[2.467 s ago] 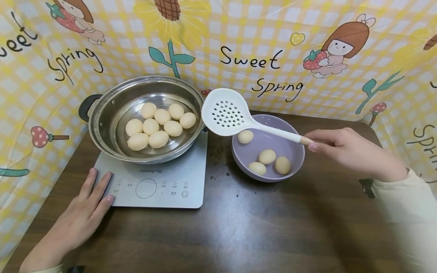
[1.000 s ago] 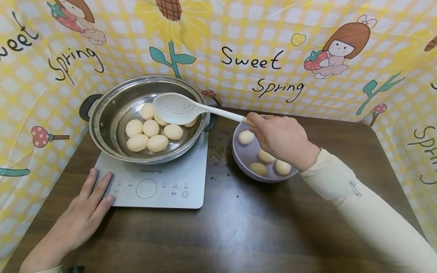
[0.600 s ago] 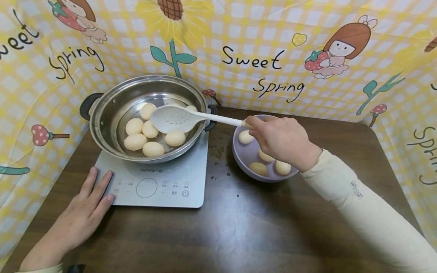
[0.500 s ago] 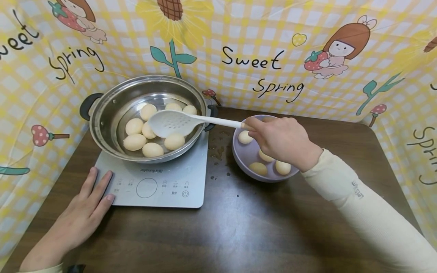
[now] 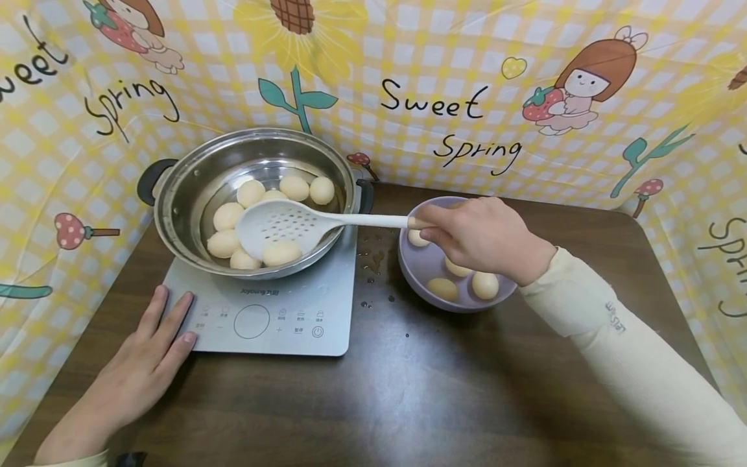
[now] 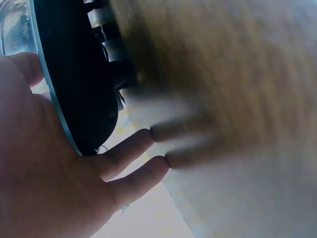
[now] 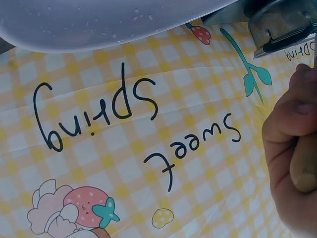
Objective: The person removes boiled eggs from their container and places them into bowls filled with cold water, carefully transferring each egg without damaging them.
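Note:
My right hand point(image 5: 487, 237) grips the wooden end of a white slotted ladle point(image 5: 292, 224); the right wrist view shows the curled fingers of that hand point(image 7: 292, 144) round the wooden handle point(image 7: 304, 166). The ladle's head is inside the steel pot point(image 5: 192, 174), and an egg point(image 5: 282, 252) lies at its front part. Several other eggs point(image 5: 228, 216) lie around it in the pot. My left hand point(image 5: 125, 373) rests with straight, spread fingers at the left front corner of the white cooktop point(image 5: 327, 292). In the left wrist view, the left hand point(image 6: 59, 163) touches the cooktop's edge.
A purple bowl point(image 5: 408, 279) with several eggs point(image 5: 485, 285) stands right of the cooktop, partly under my right hand. Water drops point(image 5: 376, 259) lie on the brown table point(image 5: 408, 402) between them. A patterned yellow checked cloth point(image 5: 408, 39) rises behind and at both sides.
My right hand came left from beyond the bowl, bringing the ladle into the pot. The ladle's head then moved toward the pot's front left, and several eggs shifted. The left hand stayed in place.

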The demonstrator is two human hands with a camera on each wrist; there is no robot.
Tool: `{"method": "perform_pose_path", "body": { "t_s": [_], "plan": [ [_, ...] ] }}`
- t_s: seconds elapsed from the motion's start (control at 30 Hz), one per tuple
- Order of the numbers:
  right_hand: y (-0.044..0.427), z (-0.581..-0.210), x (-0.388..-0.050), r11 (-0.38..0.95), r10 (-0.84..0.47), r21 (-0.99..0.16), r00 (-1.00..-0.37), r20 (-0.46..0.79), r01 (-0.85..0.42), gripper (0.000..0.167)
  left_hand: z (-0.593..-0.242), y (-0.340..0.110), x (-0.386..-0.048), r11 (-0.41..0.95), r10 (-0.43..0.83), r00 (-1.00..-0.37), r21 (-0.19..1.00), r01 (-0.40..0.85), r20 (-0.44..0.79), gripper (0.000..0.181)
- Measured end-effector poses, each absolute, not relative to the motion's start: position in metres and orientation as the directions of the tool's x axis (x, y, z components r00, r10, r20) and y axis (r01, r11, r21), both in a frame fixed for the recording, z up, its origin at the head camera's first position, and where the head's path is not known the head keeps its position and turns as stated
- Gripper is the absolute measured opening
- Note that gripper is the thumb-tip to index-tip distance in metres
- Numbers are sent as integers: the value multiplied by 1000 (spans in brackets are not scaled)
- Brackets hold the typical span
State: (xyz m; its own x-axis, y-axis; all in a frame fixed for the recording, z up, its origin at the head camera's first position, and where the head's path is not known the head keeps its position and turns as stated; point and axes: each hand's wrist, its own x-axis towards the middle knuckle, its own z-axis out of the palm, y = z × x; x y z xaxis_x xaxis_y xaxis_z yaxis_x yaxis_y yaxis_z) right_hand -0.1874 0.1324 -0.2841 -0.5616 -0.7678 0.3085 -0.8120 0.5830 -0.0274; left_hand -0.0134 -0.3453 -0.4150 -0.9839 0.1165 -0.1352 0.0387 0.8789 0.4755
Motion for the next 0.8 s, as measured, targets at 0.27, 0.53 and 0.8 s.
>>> {"method": "perform_pose_path", "body": {
  "t_s": [0.27, 0.53, 0.8],
  "plan": [
    [126, -275, -191, 557, -797, -126, -570, 197, -821, 11, -414, -345, -14, 877, 118, -983, 479, 36, -141, 64],
    [115, -260, -196, 579, -797, -259, -604, 23, -774, 11, -414, -345, -13, 874, 121, -983, 484, 39, -139, 64],
    [106, -246, -203, 602, -787, -338, -608, -100, -724, 15, -415, -346, -13, 877, 114, -984, 480, 35, -136, 64]
  ]
}}
